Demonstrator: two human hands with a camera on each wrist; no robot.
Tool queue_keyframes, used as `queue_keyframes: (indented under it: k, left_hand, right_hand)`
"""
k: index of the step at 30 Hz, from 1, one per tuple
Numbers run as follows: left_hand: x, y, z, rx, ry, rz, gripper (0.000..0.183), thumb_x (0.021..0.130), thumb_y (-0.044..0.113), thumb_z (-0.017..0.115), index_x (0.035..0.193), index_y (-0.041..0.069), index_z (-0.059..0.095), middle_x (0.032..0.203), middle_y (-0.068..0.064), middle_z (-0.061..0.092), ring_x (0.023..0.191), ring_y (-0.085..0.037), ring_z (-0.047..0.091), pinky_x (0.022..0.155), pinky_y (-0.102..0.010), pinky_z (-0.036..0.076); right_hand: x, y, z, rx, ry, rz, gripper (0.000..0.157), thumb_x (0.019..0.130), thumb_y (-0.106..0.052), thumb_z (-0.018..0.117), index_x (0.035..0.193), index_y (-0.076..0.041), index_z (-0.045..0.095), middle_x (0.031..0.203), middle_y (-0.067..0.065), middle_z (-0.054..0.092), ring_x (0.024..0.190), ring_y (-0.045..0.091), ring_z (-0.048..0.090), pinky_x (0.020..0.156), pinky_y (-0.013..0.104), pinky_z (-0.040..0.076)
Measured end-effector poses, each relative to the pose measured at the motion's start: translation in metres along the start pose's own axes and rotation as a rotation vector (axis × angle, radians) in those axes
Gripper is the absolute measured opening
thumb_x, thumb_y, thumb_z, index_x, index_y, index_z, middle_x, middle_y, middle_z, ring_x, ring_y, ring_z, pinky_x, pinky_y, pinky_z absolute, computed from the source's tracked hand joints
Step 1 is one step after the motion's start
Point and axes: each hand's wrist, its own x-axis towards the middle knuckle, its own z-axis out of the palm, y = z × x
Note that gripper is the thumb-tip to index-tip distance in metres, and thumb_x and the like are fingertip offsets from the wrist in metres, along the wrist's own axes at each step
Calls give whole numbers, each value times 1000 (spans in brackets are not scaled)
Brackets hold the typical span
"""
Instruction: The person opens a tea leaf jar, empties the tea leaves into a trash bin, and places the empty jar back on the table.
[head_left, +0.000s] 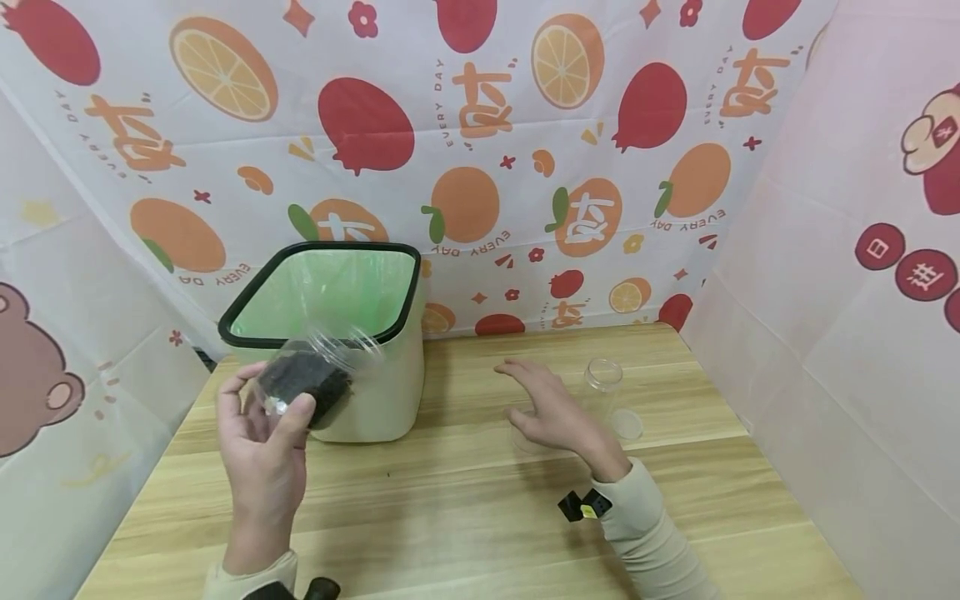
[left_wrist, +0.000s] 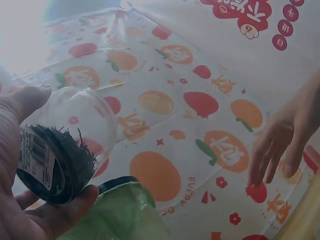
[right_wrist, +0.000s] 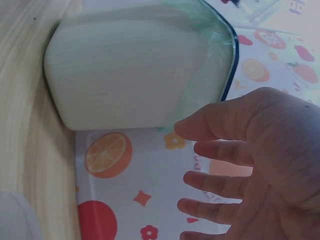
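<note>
My left hand point(head_left: 262, 471) grips a clear plastic jar point(head_left: 300, 375), tilted with its threaded mouth toward the bin. Dark, dry shreds point(left_wrist: 70, 150) that look like loose tea leaves lie inside it, and a white barcode label point(left_wrist: 37, 155) shows in the left wrist view. Just beyond stands a pale bin point(head_left: 382, 400) with a black rim and a green liner point(head_left: 375, 279). To the right, my right hand point(head_left: 551, 408) hovers over the table, fingers apart and holding nothing. Beside it stands a second clear container point(head_left: 603, 375), partly hidden, next to a clear round disc point(head_left: 627, 424).
The wooden table point(head_left: 450, 517) meets a fruit-printed cloth point(head_left: 480, 275) at the back. Pale cloth walls point(head_left: 817, 333) close in both sides. A faint clear round thing, partly covered, lies under the right hand. One tiny dark speck point(head_left: 388, 474) is on the table.
</note>
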Motion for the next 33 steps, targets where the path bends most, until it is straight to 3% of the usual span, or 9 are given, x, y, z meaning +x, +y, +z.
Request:
queue_keyframes:
  k: [7,16,24,28,33]
  left_hand:
    - [18,8,-4,33,33,53,56,83,-26,57,130,1,44,124,-19,55,96,-24,71,71,-27,64]
    - [44,17,-3,279,79,161,60,75,-24,70,126,0,50,118,-16,57,104,-25,68,85,-21,59]
    - [67,23,-4,512,107,120,69,72,-13,82,131,9,52,128,-12,57,103,-22,63,75,-16,60]
    - [70,23,-4,558,109,103,71,72,-9,84,133,10,53,132,-11,56,109,-21,61,79,-16,59]
    - [73,22,-2,608,90,130,71,71,-7,85,135,12,59,131,-9,58,110,-21,60,78,-16,55]
  right_hand:
    - [-2,-6,-7,-9,36,-31,56,92,-12,70,145,-8,52,154,16,49,146,37,42,119,59,35]
    - [-2,-12,-12,0,66,-50,55,92,-13,71,144,-9,53,153,16,51,145,36,44,118,58,37]
    - [-4,-12,-12,10,73,-41,55,92,-13,71,144,-11,53,154,14,50,145,35,43,118,58,37]
    - [-4,-12,-12,12,69,-39,55,92,-13,71,145,-11,53,154,13,50,146,34,43,119,58,37]
    - [-4,-13,-12,17,74,-40,55,92,-13,71,144,-10,53,154,14,50,145,35,44,118,58,38]
